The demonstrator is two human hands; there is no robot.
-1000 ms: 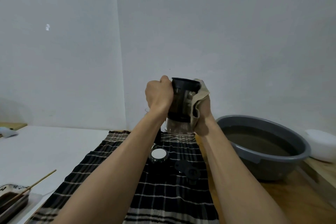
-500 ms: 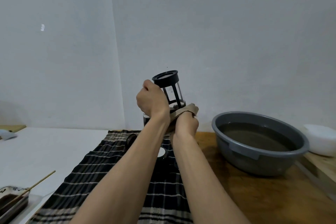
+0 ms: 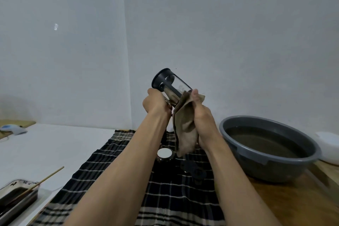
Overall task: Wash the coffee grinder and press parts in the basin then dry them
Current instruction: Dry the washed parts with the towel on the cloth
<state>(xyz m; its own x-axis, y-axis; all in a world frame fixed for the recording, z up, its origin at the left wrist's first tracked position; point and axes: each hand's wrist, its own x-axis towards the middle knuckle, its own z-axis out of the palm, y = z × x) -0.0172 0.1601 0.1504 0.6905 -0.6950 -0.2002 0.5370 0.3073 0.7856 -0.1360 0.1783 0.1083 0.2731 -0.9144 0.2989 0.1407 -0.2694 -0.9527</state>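
Note:
I hold the glass press carafe (image 3: pixel 169 86) with its black frame up in front of me, tilted with its black base toward the upper left. My left hand (image 3: pixel 156 102) grips its lower side. My right hand (image 3: pixel 199 112) grips a beige cloth (image 3: pixel 185 130) against the carafe's open end, and the cloth hangs down below. On the checked black towel (image 3: pixel 165 194) lie a round part with a white disc (image 3: pixel 164 154) and a black part (image 3: pixel 192 169). The grey basin (image 3: pixel 286 169) holds murky water at the right.
A white bowl (image 3: pixel 328 145) sits behind the basin on the wooden counter (image 3: pixel 293 203). At lower left a metal tray (image 3: pixel 16 196) holds a wooden stick (image 3: pixel 45 180). A small white and blue device (image 3: pixel 12 129) lies at far left on the white tabletop.
The carafe has tipped from upright to lying tilted toward the upper left. My right hand has shifted with the cloth from the carafe's bottom to its open end.

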